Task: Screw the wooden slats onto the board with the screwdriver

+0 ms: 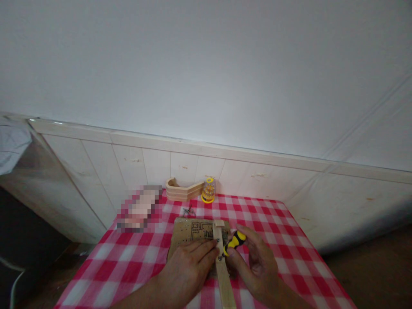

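A brown board [193, 229] with dark line markings lies on the red and white checked tablecloth [128, 253]. A pale wooden strip [222, 274] lies across the board, running toward me. My left hand [188, 270] rests on the board, its fingers pressed against the strip's left side. My right hand [254, 262] is closed round a yellow and black screwdriver [234, 242], whose tip points down at the strip near a small screw.
At the table's far edge stand a curved wooden piece [183, 190] and a yellow screwdriver-bit holder [209, 190]. Several dark screws [187, 211] lie behind the board. A blurred-out patch [140, 208] sits at the far left. A white panelled wall [206, 167] is behind.
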`<act>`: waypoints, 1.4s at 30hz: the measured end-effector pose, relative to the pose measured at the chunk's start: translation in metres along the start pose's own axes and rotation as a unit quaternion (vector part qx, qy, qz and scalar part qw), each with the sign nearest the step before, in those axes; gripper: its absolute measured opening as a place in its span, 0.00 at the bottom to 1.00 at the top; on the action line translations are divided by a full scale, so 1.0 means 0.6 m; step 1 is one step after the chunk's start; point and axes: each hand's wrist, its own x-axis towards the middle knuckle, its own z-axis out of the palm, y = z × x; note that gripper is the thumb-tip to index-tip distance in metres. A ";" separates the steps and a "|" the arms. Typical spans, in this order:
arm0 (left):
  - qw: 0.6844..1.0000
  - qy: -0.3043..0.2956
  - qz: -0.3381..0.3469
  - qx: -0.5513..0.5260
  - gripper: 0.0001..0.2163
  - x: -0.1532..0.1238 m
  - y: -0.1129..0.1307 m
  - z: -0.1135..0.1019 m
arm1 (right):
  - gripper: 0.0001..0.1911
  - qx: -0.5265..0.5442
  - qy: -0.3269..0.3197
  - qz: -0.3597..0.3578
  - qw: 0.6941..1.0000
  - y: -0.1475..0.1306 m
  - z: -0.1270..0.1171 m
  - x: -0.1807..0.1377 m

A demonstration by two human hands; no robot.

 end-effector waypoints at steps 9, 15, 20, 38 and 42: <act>1.000 -0.012 -0.005 -0.003 0.14 -0.002 -0.001 0.002 | 0.27 0.000 -0.009 0.019 1.000 -0.002 -0.003 -0.002; 1.000 -0.004 -0.006 -0.005 0.14 0.000 0.000 0.000 | 0.27 -0.021 0.015 0.001 1.000 -0.001 0.004 0.002; 1.000 -0.009 0.001 0.003 0.14 -0.001 -0.001 -0.001 | 0.25 -0.023 0.028 0.019 0.999 0.003 0.007 0.003; 1.000 -0.008 -0.006 0.002 0.15 -0.003 0.000 0.003 | 0.21 0.006 0.061 0.054 0.997 0.004 0.010 0.008; 1.000 -0.010 -0.009 0.002 0.16 -0.004 0.001 0.004 | 0.21 0.033 0.093 0.072 0.993 0.004 0.009 0.018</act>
